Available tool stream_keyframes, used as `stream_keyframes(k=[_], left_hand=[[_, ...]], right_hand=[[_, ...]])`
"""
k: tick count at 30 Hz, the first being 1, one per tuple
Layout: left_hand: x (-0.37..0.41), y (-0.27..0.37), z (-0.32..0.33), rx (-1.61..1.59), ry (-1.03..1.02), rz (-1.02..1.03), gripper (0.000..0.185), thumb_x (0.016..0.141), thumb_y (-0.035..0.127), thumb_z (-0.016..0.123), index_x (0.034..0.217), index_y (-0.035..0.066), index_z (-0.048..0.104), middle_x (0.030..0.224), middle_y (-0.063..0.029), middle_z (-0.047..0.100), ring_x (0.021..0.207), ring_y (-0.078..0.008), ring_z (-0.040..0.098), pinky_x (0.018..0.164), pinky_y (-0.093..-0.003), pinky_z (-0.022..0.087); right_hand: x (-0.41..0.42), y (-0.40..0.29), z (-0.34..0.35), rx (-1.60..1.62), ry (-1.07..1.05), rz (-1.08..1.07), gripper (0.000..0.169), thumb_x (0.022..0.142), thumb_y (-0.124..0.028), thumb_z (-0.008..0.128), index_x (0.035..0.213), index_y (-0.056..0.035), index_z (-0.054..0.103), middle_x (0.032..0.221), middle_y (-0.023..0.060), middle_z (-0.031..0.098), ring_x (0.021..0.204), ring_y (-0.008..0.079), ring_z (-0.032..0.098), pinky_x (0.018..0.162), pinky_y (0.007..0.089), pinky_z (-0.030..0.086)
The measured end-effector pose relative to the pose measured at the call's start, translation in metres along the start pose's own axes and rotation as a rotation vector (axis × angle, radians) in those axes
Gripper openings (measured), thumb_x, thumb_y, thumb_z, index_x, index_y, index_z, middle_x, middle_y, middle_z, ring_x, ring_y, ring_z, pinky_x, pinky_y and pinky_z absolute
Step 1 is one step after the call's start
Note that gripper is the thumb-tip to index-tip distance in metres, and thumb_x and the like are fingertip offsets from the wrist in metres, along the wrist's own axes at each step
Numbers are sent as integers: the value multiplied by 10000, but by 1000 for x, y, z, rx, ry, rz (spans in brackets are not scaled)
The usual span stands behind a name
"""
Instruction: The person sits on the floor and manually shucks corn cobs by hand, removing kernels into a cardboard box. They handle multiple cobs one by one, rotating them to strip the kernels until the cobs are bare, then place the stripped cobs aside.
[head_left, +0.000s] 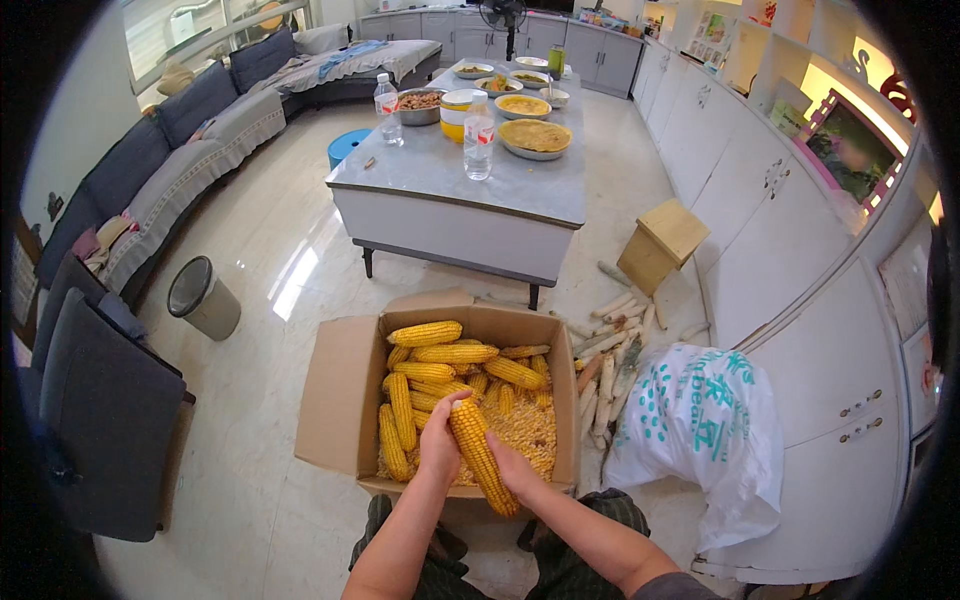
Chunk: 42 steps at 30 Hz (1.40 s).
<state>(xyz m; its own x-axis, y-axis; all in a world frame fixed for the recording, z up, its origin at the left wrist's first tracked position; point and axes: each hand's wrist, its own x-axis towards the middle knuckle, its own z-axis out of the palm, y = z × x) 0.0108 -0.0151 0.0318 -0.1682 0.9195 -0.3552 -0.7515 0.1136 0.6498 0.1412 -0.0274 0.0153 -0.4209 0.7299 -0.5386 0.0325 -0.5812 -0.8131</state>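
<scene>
Both hands hold one dried corn cob (481, 455) above the near side of an open cardboard box (337, 397). My left hand (440, 442) grips its upper left side, while my right hand (511, 466) presses against its right side lower down. The cob is full of yellow kernels and tilts, its lower end towards me. More whole ears of corn (403, 409) are heaped at the left and back of the box. Loose kernels (534, 431) cover the bottom at the right and front. My fingers are partly hidden behind the cob.
Bare corn cobs (609, 375) lie on the floor right of the box, by a white plastic woven sack (705, 442) bearing writing. Beyond are a wooden stool (664, 240) and a table (450, 199) with dishes and bottles. A trash bin (214, 307) and a chair (112, 420) stand left.
</scene>
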Motion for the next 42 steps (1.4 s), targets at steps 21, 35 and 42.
stream_keyframes(k=[21, 35, 42], left_hand=[[-17, 36, 20, 1091, -251, 255, 311, 904, 127, 422, 1185, 3, 473, 1059, -190, 566, 977, -222, 545, 834, -292, 411], [-6, 7, 12, 1390, -194, 567, 296, 843, 23, 386, 1116, -65, 456, 1036, -268, 522, 989, -390, 495, 855, -398, 401], [-6, -2, 8, 1433, -95, 624, 293, 799, -10, 392, 1074, -64, 474, 976, -262, 545, 927, -398, 519, 810, -406, 422]], right_hand=[[12, -38, -44, -558, 104, 21, 709, 849, -601, 306, 960, 33, 602, 830, 159, 615, 749, 219, 581, 691, 298, 445], [27, -21, -48, -518, 119, 64, 743, 849, -602, 292, 976, 63, 598, 872, 180, 614, 809, 236, 585, 741, 301, 442], [15, -39, -37, -583, 104, 192, 853, 791, -682, 282, 1002, 91, 576, 997, 302, 555, 997, 378, 529, 873, 368, 389]])
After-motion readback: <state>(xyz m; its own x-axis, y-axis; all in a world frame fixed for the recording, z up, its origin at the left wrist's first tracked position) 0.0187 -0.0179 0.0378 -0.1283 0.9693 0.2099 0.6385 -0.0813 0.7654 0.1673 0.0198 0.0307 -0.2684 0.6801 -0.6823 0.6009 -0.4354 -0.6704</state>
